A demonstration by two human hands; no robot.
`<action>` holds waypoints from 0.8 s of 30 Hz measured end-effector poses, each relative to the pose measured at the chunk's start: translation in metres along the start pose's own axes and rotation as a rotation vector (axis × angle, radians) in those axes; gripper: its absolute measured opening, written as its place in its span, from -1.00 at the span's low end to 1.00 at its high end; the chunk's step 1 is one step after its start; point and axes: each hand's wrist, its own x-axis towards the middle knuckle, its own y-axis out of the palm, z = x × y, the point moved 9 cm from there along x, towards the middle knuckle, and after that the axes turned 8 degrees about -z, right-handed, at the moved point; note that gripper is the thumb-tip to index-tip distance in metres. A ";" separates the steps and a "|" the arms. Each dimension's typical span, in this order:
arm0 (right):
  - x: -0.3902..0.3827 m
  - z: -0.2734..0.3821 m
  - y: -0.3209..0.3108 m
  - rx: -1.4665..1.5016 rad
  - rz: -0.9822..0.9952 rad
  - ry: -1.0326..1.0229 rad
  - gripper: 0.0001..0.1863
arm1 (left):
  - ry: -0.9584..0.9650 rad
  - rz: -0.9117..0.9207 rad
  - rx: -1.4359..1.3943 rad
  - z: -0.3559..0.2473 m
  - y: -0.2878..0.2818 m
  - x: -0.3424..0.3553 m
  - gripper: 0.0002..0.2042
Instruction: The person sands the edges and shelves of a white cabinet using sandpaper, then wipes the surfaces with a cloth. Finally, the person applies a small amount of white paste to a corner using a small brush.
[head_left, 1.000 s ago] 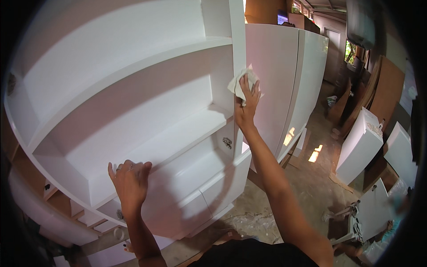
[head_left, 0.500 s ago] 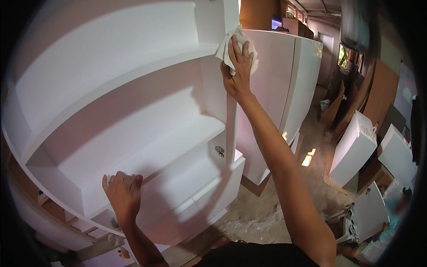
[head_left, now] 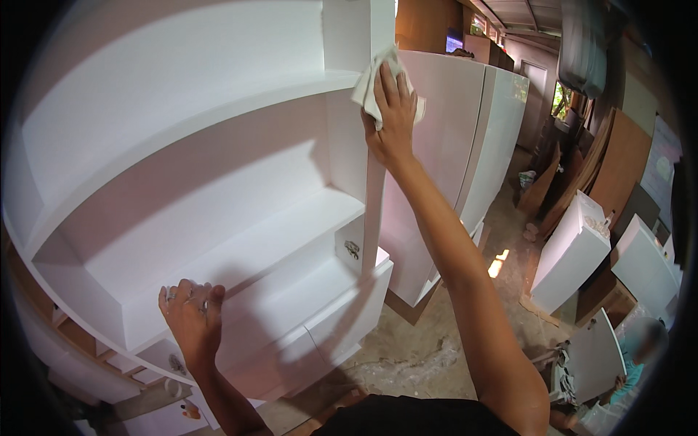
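Note:
My right hand [head_left: 393,120] presses a white cloth [head_left: 369,89] against the front edge of the white cabinet's upright side panel [head_left: 379,33]. Its fingers point upward, spread over the cloth, and the arm is stretched far out. Lower left, my left hand [head_left: 193,323] is raised in front of the open shelves of the white cabinet [head_left: 240,251]. Its fingers are curled around something pale and partly see-through, too hidden to name. A metal fitting [head_left: 352,250] sits on the inner side wall of the lower compartment.
Another tall white cabinet [head_left: 429,160] stands just beyond the side panel. At right are a white box-like unit [head_left: 571,251], leaning boards [head_left: 618,160] and a person [head_left: 636,356] beside a white panel [head_left: 592,360]. Clear plastic sheeting [head_left: 414,370] lies on the floor.
The view has shifted slightly. My right hand stays on the panel edge with the cloth, sitting a little differently under the fingers. My left hand appears slightly further left, still curled.

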 end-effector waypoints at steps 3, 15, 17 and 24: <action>-0.029 -0.002 0.003 0.002 0.033 0.036 -0.21 | -0.005 -0.014 0.001 0.001 -0.001 -0.002 -0.50; -0.019 -0.003 0.004 -0.028 0.073 -0.015 -0.23 | -0.030 0.003 0.004 0.004 0.003 -0.001 -0.55; 0.007 -0.003 0.002 -0.018 0.033 -0.073 -0.20 | -0.018 -0.011 0.002 0.002 0.001 -0.001 -0.59; 0.092 -0.002 0.002 0.086 -0.038 -0.194 -0.22 | -0.011 -0.058 -0.022 0.000 -0.005 -0.002 -0.73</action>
